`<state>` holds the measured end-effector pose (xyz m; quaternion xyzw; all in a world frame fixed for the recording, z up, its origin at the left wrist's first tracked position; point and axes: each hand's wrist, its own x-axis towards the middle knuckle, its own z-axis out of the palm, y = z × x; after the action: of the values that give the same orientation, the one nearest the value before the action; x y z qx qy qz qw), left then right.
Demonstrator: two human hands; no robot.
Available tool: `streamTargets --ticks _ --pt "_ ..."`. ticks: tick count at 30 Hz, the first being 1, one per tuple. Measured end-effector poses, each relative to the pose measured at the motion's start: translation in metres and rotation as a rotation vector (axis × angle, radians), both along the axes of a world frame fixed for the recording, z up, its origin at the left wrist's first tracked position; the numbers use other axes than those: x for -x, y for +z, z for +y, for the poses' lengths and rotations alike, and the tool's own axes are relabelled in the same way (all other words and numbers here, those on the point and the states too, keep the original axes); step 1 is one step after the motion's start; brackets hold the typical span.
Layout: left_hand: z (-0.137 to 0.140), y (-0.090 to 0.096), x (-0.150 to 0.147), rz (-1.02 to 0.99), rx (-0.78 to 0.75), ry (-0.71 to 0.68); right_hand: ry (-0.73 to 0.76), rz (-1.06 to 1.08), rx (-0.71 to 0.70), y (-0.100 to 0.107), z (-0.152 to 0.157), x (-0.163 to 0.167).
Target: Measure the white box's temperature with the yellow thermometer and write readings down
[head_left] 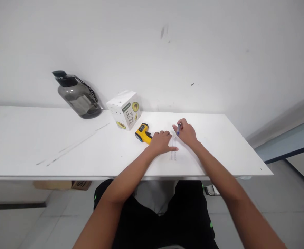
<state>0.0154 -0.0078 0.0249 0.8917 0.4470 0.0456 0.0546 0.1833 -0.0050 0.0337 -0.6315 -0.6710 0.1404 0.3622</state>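
Note:
My right hand (187, 132) is closed around a pen (178, 129) with blue parts, its lower end close to a sheet of white paper (173, 155). Lines of small marks run down the paper, too small to read. Flat on the sheet's left part lies my left hand (162, 142), thumb stretched out to the right. Just left of that hand is a yellow and black infrared thermometer gun (143, 133). Its handle runs toward my left hand, which hides the end of it.
Behind the thermometer stands a white box (125, 110) with avocado pictures. A grey translucent bottle (79, 98) with a black lid is farther left, near the wall. The white table (64, 145) ends at the right, and a cardboard box (61, 185) shows below its front edge.

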Motion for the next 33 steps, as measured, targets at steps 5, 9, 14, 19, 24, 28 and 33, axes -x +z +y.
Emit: streamTargets --ticks 5,9,14,19,24,28,33 --pt "0.0 0.0 0.001 -0.004 0.0 -0.015 0.23 0.285 0.103 -0.031 -0.014 -0.022" --pt "0.0 -0.001 0.002 -0.005 -0.006 -0.019 0.281 0.635 0.282 -0.039 -0.006 -0.025" --pt "-0.001 0.0 0.006 -0.003 0.017 -0.016 0.263 0.539 0.238 -0.036 -0.004 -0.024" --pt "-0.002 0.001 0.007 -0.01 0.024 -0.025 0.151 0.35 0.175 -0.033 -0.007 -0.024" --pt "-0.002 -0.002 0.008 -0.033 0.006 -0.024 0.132 0.362 0.212 -0.033 -0.006 -0.023" --pt "-0.001 -0.005 0.009 -0.046 0.0 -0.013 0.127 0.341 0.219 -0.034 -0.005 -0.022" --pt "-0.002 -0.004 0.009 -0.046 0.002 -0.015 0.104 0.358 0.227 -0.035 -0.005 -0.022"
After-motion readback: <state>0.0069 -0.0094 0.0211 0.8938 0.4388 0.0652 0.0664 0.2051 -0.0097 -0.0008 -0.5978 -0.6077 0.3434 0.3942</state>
